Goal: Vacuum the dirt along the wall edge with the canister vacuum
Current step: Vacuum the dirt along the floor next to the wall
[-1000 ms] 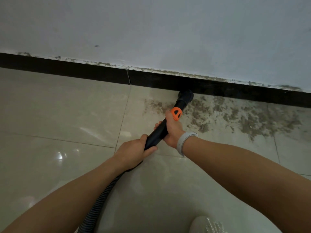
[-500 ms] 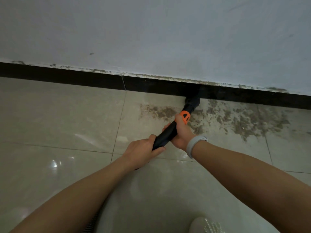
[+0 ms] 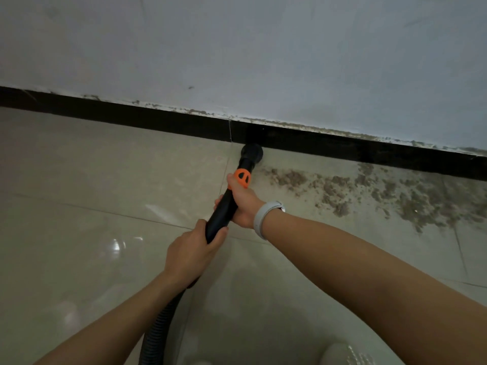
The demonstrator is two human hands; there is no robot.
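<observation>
A black vacuum wand (image 3: 223,209) with an orange collar (image 3: 242,177) points at the wall, and its round black nozzle (image 3: 252,153) sits on the floor against the black baseboard (image 3: 158,122). My right hand (image 3: 243,204) grips the wand just below the collar; a white band is on that wrist. My left hand (image 3: 191,252) grips the wand's lower end, where the ribbed black hose (image 3: 158,335) starts. Brown dirt (image 3: 369,192) lies on the beige tiles to the right of the nozzle, along the baseboard. The canister is out of view.
A white wall (image 3: 263,54) rises above the baseboard, with grime along its lower edge. Glossy beige floor tiles (image 3: 92,180) spread to the left. A pale shoe tip (image 3: 345,355) shows at the bottom edge.
The nozzle has slid left along the baseboard, from inside the dirt patch to its left end near the tile joint. The strip it crossed looks cleaner. Both hands keep their grip.
</observation>
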